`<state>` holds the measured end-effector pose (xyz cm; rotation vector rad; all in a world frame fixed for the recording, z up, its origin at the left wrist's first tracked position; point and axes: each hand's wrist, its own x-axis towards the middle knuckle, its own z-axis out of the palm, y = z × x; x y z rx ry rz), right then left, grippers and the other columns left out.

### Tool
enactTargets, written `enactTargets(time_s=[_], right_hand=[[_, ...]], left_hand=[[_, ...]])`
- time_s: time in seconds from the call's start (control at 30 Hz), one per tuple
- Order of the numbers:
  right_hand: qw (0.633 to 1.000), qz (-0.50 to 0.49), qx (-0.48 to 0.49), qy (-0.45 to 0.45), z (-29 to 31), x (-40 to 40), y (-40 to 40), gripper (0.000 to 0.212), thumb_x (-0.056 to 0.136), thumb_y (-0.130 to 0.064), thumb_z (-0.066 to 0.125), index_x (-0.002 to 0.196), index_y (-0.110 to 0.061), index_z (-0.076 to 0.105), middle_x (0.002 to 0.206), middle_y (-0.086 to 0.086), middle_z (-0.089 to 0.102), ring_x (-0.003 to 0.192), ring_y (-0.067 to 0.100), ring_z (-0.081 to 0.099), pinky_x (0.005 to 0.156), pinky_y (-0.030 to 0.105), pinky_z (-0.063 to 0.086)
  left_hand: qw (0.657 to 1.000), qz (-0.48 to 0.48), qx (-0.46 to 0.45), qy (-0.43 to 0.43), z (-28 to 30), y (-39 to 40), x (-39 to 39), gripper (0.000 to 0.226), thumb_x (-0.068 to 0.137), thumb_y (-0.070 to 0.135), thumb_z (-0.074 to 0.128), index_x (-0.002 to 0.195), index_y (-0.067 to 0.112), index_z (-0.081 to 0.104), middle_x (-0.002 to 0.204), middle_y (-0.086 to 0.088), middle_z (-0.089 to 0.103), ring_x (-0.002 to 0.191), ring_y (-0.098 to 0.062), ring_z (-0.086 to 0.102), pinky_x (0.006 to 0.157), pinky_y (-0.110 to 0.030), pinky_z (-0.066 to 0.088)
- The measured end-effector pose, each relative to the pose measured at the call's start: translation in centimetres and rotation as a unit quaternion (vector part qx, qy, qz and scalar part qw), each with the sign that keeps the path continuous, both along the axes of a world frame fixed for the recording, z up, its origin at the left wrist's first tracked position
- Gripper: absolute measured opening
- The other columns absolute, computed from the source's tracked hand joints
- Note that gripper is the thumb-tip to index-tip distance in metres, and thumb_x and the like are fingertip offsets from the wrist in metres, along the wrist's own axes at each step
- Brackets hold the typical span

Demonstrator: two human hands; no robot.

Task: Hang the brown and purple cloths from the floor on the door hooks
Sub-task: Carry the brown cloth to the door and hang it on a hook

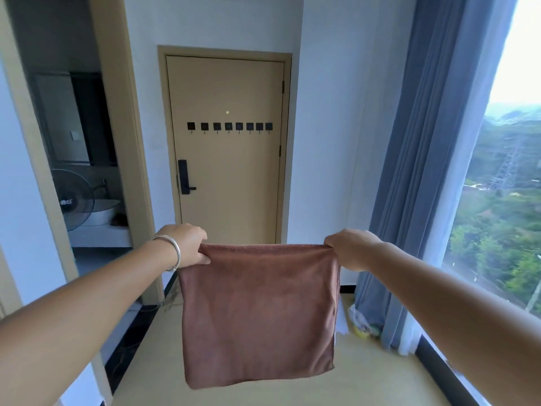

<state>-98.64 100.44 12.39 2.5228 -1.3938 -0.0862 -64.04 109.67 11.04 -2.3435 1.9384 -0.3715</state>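
Brown cloth stretched between left hand, right hand

View: one wide-angle camera on my head, the only one, so nothing is shared with another view.
Facing: straight down the hallway at the closed door, tilted slightly down.
Near field: my arms reach in from the bottom corners, hands close to the lens.
Far field: the door hooks sit well ahead, small.
Edges: curtain on the right, bent by the lens.
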Motion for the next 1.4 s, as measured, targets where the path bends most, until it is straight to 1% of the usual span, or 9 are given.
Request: enactTargets(time_s=[0.1,0.2,0.6,0.83,1.0,1.07,1.17,1.33,1.4], right_hand=[[1.000,-0.007,-0.009,-0.013,0.8,0.9,0.2,0.037,0.087,-0.003,0.036,0.107,-0.025,0.059,0.096,-0.002,0.060,0.085,0.020,0.057,0.060,0.029,0.041],[1.000,-0.006,-0.020,-0.017,1.1,1.7,0.2,0.038,0.087,-0.003,0.037,0.107,-0.026,0.059,0.095,-0.003,0.060,0.086,0.020,0.058,0.061,0.030,0.043],[0.998,-0.005,-0.046,-0.032,1.5,6.3,-6.2,0.033,0.090,-0.009,0.037,0.106,-0.027,0.059,0.096,-0.003,0.061,0.087,0.021,0.059,0.068,0.032,0.048],[0.996,0.015,-0.065,-0.066,1.3,9.9,-15.2,0.031,0.089,-0.010,0.037,0.107,-0.025,0.059,0.094,-0.002,0.061,0.087,0.022,0.059,0.063,0.028,0.041],[0.993,0.052,-0.064,-0.090,3.8,12.2,-22.4,0.033,0.091,-0.010,0.036,0.110,-0.025,0.059,0.094,-0.002,0.061,0.085,0.020,0.058,0.056,0.027,0.039],[0.991,0.058,-0.073,-0.097,5.0,13.0,-25.1,0.033,0.091,-0.008,0.037,0.109,-0.025,0.059,0.090,-0.003,0.060,0.081,0.019,0.057,0.052,0.025,0.037],[0.989,0.075,-0.085,-0.100,5.8,14.1,-28.7,0.030,0.093,-0.008,0.037,0.108,-0.024,0.059,0.090,-0.002,0.062,0.083,0.020,0.059,0.061,0.028,0.044],[0.988,0.091,-0.080,-0.098,4.7,15.7,-33.3,0.032,0.092,-0.007,0.035,0.108,-0.023,0.058,0.085,-0.002,0.057,0.077,0.021,0.054,0.056,0.027,0.036],[0.989,0.092,-0.074,-0.094,3.9,16.6,-35.0,0.033,0.090,-0.005,0.034,0.107,-0.022,0.057,0.083,-0.002,0.054,0.076,0.021,0.053,0.055,0.027,0.035]], left_hand=[[1.000,-0.008,0.017,0.000,1.3,0.6,0.7,0.030,0.083,0.055,0.053,0.084,0.028,0.066,0.080,0.009,0.065,0.077,-0.015,0.063,0.073,-0.031,0.053],[1.000,-0.005,0.022,-0.007,2.0,0.6,1.5,0.035,0.090,0.051,0.048,0.076,0.023,0.064,0.077,0.005,0.065,0.076,-0.018,0.063,0.069,-0.029,0.051],[1.000,-0.001,-0.017,-0.004,1.5,-4.3,6.4,0.038,0.101,0.036,0.030,0.075,0.022,0.053,0.074,0.005,0.059,0.072,-0.018,0.058,0.066,-0.030,0.044],[0.998,0.026,-0.049,0.002,2.6,-10.7,9.3,0.020,0.096,0.020,0.031,0.086,0.017,0.048,0.078,-0.001,0.059,0.067,-0.019,0.051,0.059,-0.031,0.036],[0.997,0.053,-0.052,-0.007,6.1,-16.6,10.6,0.027,0.099,0.021,0.030,0.080,0.019,0.049,0.076,0.003,0.056,0.068,-0.015,0.049,0.059,-0.028,0.034],[0.996,0.059,-0.063,-0.019,7.5,-19.0,11.1,0.028,0.099,0.020,0.030,0.080,0.019,0.049,0.080,0.002,0.059,0.071,-0.016,0.051,0.061,-0.028,0.035],[0.994,0.069,-0.073,-0.032,8.3,-22.0,11.9,0.028,0.099,0.020,0.030,0.079,0.021,0.050,0.085,0.002,0.062,0.076,-0.017,0.055,0.063,-0.029,0.036],[0.994,0.080,-0.056,-0.047,7.1,-26.2,13.5,0.029,0.099,0.022,0.030,0.075,0.026,0.047,0.087,0.005,0.062,0.084,-0.017,0.058,0.076,-0.033,0.042],[0.994,0.083,-0.042,-0.051,6.2,-27.8,14.5,0.028,0.099,0.021,0.030,0.081,0.027,0.050,0.090,0.006,0.062,0.088,-0.018,0.058,0.080,-0.034,0.040]])
